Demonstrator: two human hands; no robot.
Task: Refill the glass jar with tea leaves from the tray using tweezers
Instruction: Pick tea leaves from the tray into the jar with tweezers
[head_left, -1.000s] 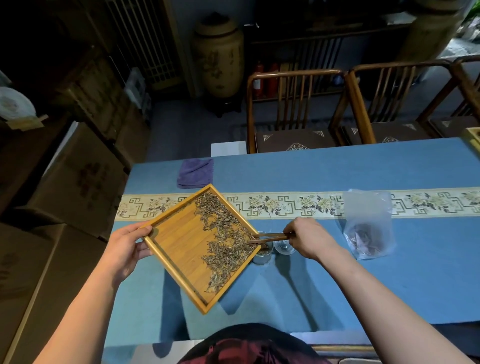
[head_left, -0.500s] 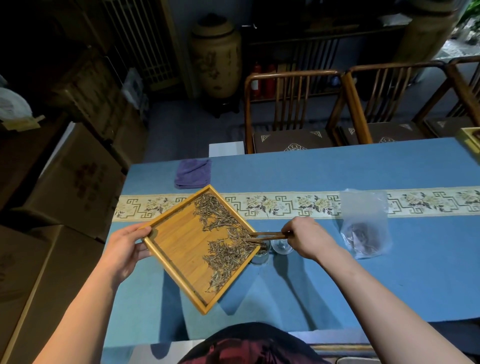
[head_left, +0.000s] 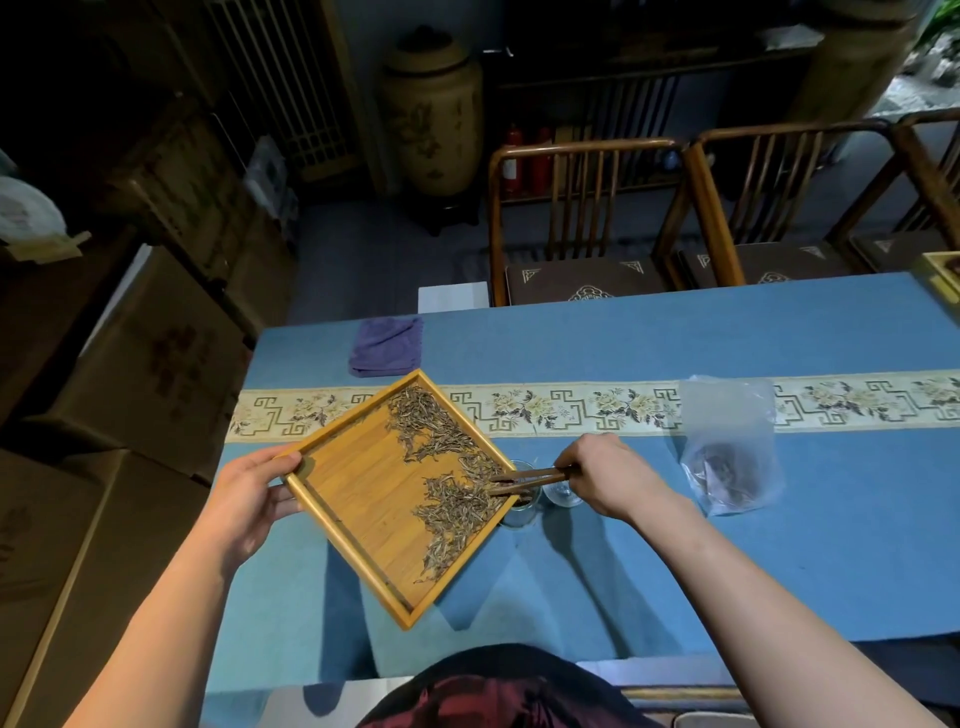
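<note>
Glass jar (head_left: 519, 512), square bamboo tray (head_left: 358, 499), wooden tweezers (head_left: 524, 480)

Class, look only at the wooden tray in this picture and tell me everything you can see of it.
The wooden tray is square, light bamboo-like wood with a raised rim, turned corner-on like a diamond. The left hand grips its left corner and holds it above the blue tablecloth, where it casts a shadow. Tea leaves lie along its right side in two patches; the rest is bare. Its right corner hangs over the glass jar, where the tweezers in the right hand reach into the leaves.
</note>
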